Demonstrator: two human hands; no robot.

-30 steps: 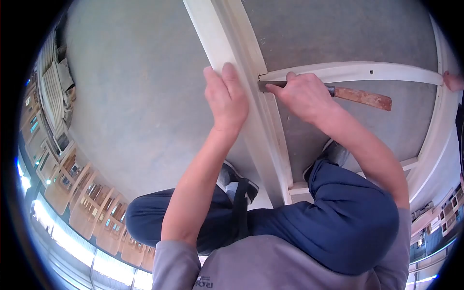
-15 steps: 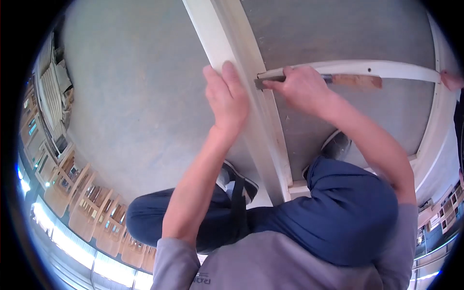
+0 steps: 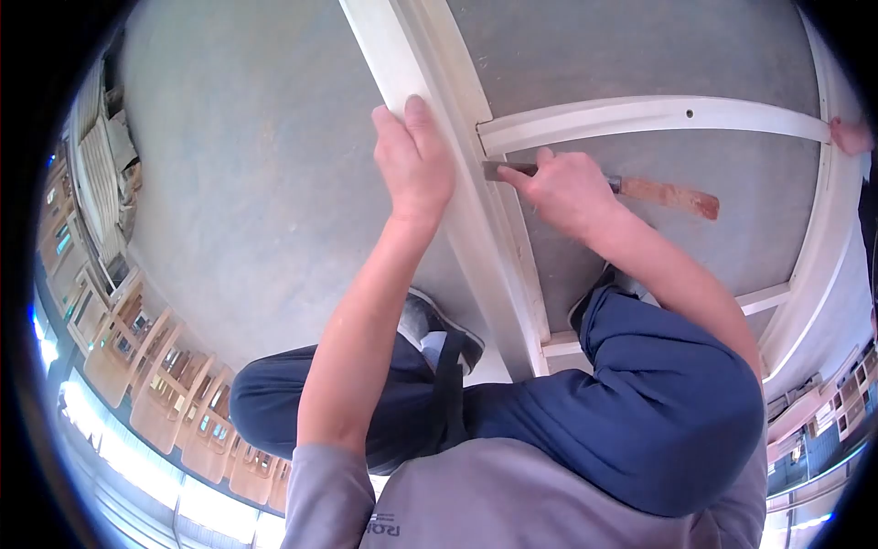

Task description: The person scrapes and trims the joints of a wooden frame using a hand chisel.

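My left hand (image 3: pixel 416 169) is wrapped over the outer edge of a long white wooden beam (image 3: pixel 402 64), thumb and fingers on its upper face. In my right hand (image 3: pixel 572 192) is a chisel (image 3: pixel 672 196) with a worn wooden handle that points right. My fingers hold it along the blade, whose end lies against or very near the beam's inner side; contact cannot be made out. Just above that blade end, a white crossbar (image 3: pixel 640 116) with a dark hole meets the beam, and a thin dark gap shows at the joint.
Another person's hand (image 3: pixel 851 135) rests at the crossbar's far right end, on the frame's other side rail (image 3: pixel 814 210). A short lower rail (image 3: pixel 764 299) joins that side. Grey floor (image 3: pixel 247 183) lies beneath. Stacked wooden chairs (image 3: pixel 169 403) stand at the left.
My right hand and the chisel have shifted slightly down from the crossbar, uncovering the joint. The chisel handle tilts lower at its right end. My left hand still grips the beam.
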